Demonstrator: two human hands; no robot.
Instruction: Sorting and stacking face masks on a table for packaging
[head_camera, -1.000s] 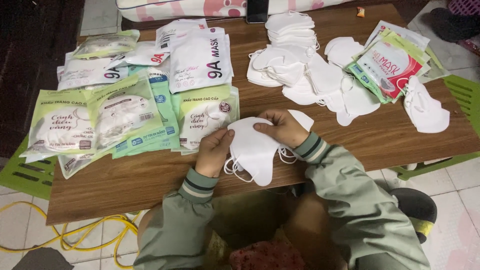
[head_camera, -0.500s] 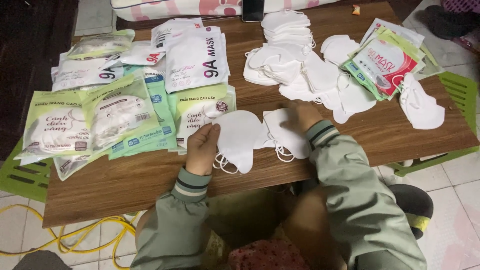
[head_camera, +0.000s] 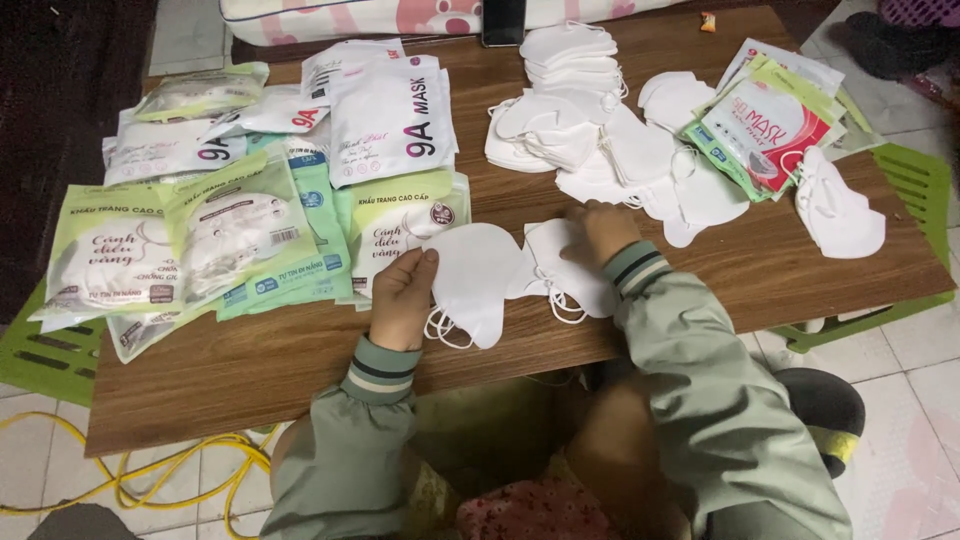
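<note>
Right hand now off white mask, beside green packets.

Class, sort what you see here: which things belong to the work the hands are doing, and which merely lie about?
In use: left hand, right hand, white masks, mask pile, packets.
Lying about: yellow cable, green stool.

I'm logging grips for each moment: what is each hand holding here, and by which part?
The left hand grips a white mask by its left edge. The right hand rests on a second mask, at its upper edge.
</note>
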